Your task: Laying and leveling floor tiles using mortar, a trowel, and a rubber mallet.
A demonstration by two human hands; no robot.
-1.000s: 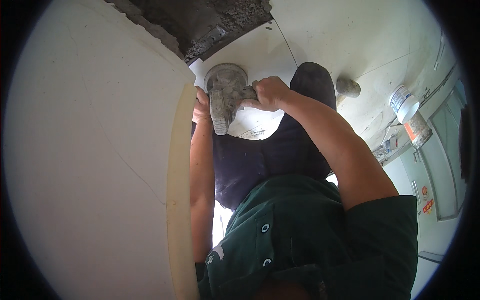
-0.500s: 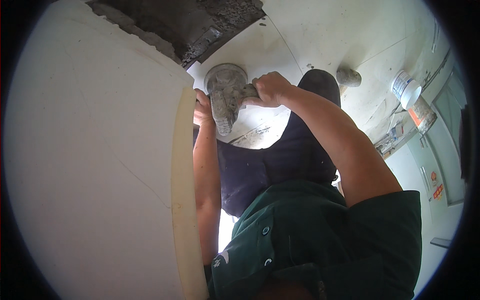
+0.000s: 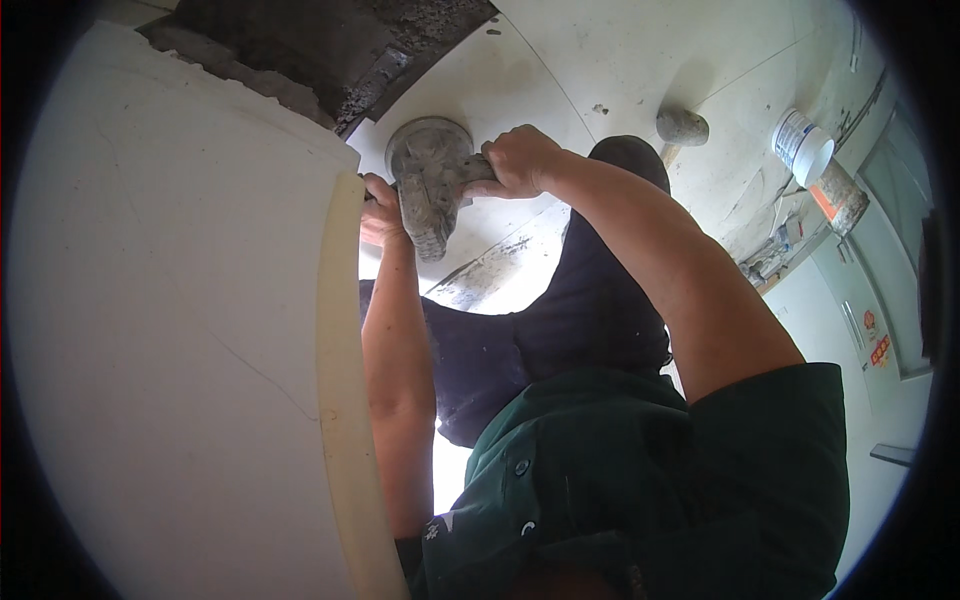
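Note:
A dusty grey tool (image 3: 428, 200) with a round disc base rests on the white tiled floor (image 3: 540, 90). My left hand (image 3: 382, 210) is closed on the tool's left side, partly hidden by the pale edge of a large white panel. My right hand (image 3: 515, 162) grips the tool's right-hand handle, fingers curled round it. My knees in dark trousers are bent beside and below the tool.
The white panel (image 3: 170, 330) fills the left. A dark, rough-edged mortar patch (image 3: 250, 50) lies at the top. To the right are a grey mallet (image 3: 682, 125), a white bucket (image 3: 800, 145), an orange, mortar-crusted cylinder (image 3: 840, 195) and a pale door (image 3: 890, 280).
The view has shifted a little, so the tool, hands and floor items appear higher and farther left. More floor shows between my knees and the tool. Both hands keep their grip.

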